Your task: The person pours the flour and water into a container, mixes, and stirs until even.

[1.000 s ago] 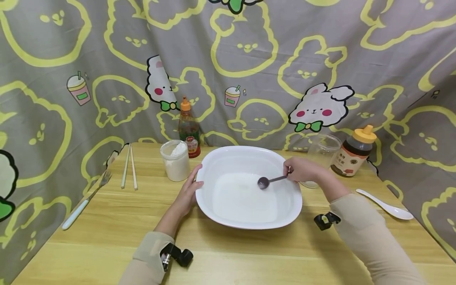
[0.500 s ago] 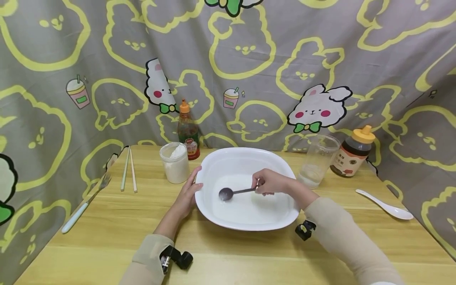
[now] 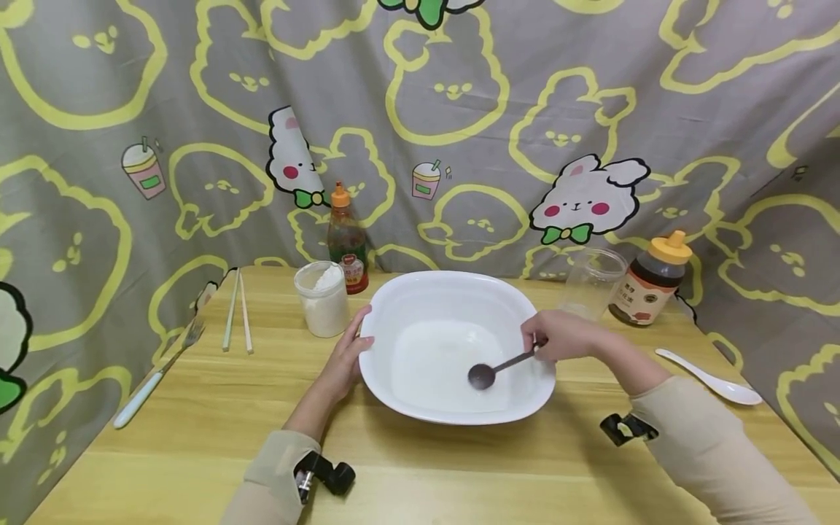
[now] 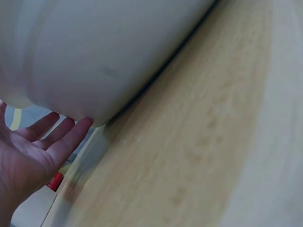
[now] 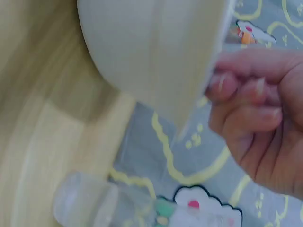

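A white basin (image 3: 453, 295) with rounded corners stands on the table, a milky white layer covering its bottom. At its left side my left hand (image 3: 343, 357) holds the rim, thumb over the edge. The left wrist view shows that hand's fingers (image 4: 71, 137) against the outer wall. My right hand (image 3: 564, 337), above the right rim, pinches the handle of a dark measuring spoon (image 3: 482, 376). The spoon's round bowl is down at the white layer. In the right wrist view the curled right hand (image 5: 260, 109) is beside the rim, and the spoon is hidden.
Behind the basin are a jar of white powder (image 3: 323, 310), a red sauce bottle (image 3: 348, 248), a clear cup (image 3: 584, 281) and a yellow-capped bottle (image 3: 650, 281). Chopsticks (image 3: 246, 313) and a fork (image 3: 147, 394) lie left, a white spoon (image 3: 712, 378) right. A patterned curtain (image 3: 367, 87) hangs behind.
My right hand sweeps the dark measuring spoon left across the basin, then back to the right and nearer the front. The left hand stays on the rim.
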The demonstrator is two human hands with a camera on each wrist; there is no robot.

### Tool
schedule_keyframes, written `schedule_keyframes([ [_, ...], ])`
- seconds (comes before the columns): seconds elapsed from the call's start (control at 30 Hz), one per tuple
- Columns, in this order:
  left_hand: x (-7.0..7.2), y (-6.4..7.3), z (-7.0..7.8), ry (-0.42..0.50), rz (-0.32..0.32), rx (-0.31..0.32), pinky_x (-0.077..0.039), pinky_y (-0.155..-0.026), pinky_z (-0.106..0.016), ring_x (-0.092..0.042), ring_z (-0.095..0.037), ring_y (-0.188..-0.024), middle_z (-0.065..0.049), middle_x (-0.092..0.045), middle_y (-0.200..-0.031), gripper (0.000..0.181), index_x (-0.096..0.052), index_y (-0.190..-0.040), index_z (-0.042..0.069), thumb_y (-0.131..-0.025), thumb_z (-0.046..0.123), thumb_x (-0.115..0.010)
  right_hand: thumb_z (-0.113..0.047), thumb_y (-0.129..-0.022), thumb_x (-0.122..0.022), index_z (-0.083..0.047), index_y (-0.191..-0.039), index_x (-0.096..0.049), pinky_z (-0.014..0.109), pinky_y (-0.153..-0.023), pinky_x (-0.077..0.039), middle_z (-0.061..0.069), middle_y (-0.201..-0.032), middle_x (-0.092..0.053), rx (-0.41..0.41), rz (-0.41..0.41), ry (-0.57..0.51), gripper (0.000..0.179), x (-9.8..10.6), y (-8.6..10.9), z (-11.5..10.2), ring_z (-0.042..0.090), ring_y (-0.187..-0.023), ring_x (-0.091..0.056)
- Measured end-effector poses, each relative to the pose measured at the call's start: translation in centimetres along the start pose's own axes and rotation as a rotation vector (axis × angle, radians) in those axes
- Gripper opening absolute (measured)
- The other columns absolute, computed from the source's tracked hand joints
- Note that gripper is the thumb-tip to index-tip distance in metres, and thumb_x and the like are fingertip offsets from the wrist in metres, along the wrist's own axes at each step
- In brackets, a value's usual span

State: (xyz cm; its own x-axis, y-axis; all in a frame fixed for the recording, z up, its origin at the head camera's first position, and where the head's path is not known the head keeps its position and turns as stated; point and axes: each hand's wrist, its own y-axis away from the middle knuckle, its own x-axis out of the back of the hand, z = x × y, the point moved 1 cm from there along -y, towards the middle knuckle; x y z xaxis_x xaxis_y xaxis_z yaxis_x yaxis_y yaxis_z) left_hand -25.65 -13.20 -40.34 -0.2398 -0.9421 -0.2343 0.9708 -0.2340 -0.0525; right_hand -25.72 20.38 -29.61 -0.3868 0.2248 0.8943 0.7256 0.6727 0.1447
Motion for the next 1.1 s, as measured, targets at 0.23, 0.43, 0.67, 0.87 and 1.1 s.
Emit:
schedule_keyframes([
  [0.23,0.1,0.1,-0.1,0.005,0.004,0.000,-0.045,-0.073,-0.034,-0.037,-0.036,-0.111,-0.005,-0.020,-0.138,0.055,-0.022,-0.136,0.027,-0.086,0.014,-0.043,0.007,-0.069,-0.053,-0.005,-0.071,-0.058,0.025,-0.047,-0.035,-0.001,-0.057,-0.045,-0.110,0.080,-0.004,0.014,0.9,-1.2,1.5,0.013,-0.052,-0.041],
  [0.43,0.1,0.0,-0.2,-0.003,0.006,-0.009,-0.045,-0.073,-0.036,-0.037,-0.037,-0.110,-0.005,-0.020,-0.138,0.056,-0.023,-0.136,0.027,-0.084,0.015,-0.043,0.003,-0.074,-0.055,-0.003,-0.077,-0.058,0.025,-0.043,-0.035,0.003,-0.058,-0.049,-0.185,0.096,-0.200,0.007,-0.3,-3.5,2.2,0.014,-0.049,-0.043],
  [0.67,0.1,0.0,-0.2,-0.020,0.018,-0.017,-0.044,-0.076,-0.038,-0.037,-0.036,-0.111,-0.001,-0.021,-0.137,0.056,-0.025,-0.134,0.030,-0.083,0.018,-0.044,0.003,-0.077,-0.055,-0.001,-0.079,-0.058,0.021,-0.040,-0.031,0.004,-0.054,-0.050,-0.069,0.026,-0.400,0.006,-2.3,-4.7,0.8,0.011,-0.042,-0.037],
  [0.87,0.1,-0.1,-0.2,-0.017,0.015,-0.015,-0.044,-0.076,-0.037,-0.038,-0.035,-0.110,-0.002,-0.021,-0.137,0.056,-0.025,-0.135,0.029,-0.083,0.018,-0.044,0.005,-0.074,-0.055,-0.004,-0.075,-0.058,0.021,-0.043,-0.035,0.001,-0.055,-0.049,0.005,-0.071,-0.327,0.010,-2.2,-3.0,-0.2,0.010,-0.046,-0.042],
  [1.1,0.2,-0.1,-0.3,-0.030,0.016,-0.028,-0.045,-0.074,-0.035,-0.041,-0.032,-0.108,-0.002,-0.020,-0.138,0.055,-0.025,-0.134,0.028,-0.084,0.018,-0.044,0.009,-0.069,-0.052,-0.002,-0.071,-0.057,0.024,-0.043,-0.038,0.000,-0.057,-0.048,-0.051,0.038,-0.155,0.012,0.0,-1.1,1.3,0.012,-0.048,-0.044],
])
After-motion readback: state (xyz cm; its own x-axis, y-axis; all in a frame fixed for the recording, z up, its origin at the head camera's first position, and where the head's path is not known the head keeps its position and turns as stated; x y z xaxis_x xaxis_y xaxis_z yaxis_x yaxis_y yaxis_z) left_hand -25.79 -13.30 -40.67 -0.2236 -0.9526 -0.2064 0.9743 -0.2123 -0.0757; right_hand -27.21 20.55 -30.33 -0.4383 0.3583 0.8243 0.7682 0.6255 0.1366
